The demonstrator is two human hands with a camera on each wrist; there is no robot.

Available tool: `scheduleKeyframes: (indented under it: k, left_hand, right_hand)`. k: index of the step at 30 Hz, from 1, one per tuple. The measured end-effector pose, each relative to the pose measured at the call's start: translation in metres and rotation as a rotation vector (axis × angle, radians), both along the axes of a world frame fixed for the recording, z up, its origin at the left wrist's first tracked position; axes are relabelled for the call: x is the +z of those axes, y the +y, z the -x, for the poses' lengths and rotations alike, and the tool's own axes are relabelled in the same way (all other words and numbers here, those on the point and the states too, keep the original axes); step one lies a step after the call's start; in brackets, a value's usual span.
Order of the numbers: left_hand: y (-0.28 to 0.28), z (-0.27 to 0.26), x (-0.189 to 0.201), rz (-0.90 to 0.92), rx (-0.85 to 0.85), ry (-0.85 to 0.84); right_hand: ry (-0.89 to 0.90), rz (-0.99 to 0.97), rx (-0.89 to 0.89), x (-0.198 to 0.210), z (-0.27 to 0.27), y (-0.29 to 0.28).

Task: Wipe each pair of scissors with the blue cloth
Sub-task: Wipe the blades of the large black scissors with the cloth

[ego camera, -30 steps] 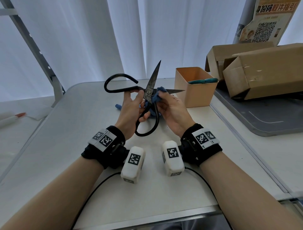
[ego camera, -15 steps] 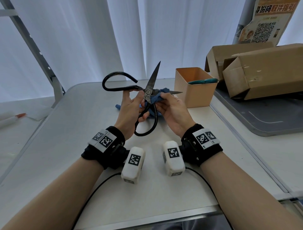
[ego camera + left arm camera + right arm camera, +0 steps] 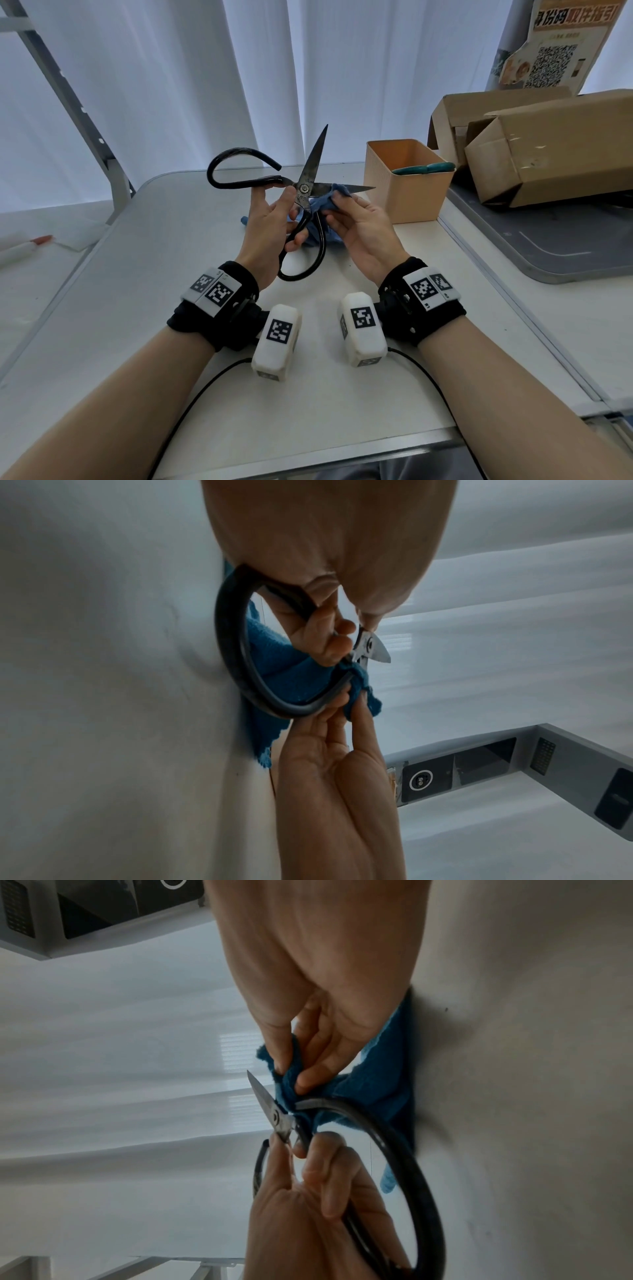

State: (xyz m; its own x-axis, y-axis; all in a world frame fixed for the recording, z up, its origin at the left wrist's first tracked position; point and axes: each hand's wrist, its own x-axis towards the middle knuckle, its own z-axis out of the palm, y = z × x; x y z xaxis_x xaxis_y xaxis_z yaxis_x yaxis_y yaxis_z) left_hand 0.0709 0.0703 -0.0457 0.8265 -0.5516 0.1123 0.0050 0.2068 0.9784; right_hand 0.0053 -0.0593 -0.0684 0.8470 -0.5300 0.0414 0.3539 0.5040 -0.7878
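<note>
Large black-handled scissors (image 3: 310,178) are held spread wide above the white table (image 3: 137,308), one blade pointing up, the other pointing right. My left hand (image 3: 274,222) grips them at the pivot and the lower handle loop (image 3: 236,669). My right hand (image 3: 356,222) pinches the blue cloth (image 3: 325,202) around the right-pointing blade, just right of the pivot. In the right wrist view the thumb and fingers squeeze the cloth (image 3: 291,1077) against the steel (image 3: 267,1099). The rest of the cloth (image 3: 274,669) hangs down to the table. A second pair with teal handles (image 3: 424,168) lies in the orange bin (image 3: 407,198).
Brown cardboard boxes (image 3: 548,144) sit on a grey tray (image 3: 555,246) at the right. A red-tipped white pen (image 3: 24,246) lies on the far left surface. A metal frame leg (image 3: 85,120) rises at the back left, with white curtains behind.
The cloth in my right hand has slid outward along the right-pointing blade, away from the pivot. The scissors have shifted slightly; the left hand's grip is unchanged.
</note>
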Motion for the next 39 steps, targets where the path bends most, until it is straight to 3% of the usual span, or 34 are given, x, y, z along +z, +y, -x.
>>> scheduleKeyframes:
  k: [33,39]
  left_hand:
    - [-0.0014,-0.0005,-0.0023,-0.008,0.017,-0.024]
    - [-0.0005,-0.0017,-0.0029,-0.003,0.034,-0.015]
  right_hand:
    - [0.025,-0.079,-0.101,-0.0037,-0.0007,-0.0046]
    - [-0.034,-0.108,-0.082,-0.0015,-0.0028,-0.0029]
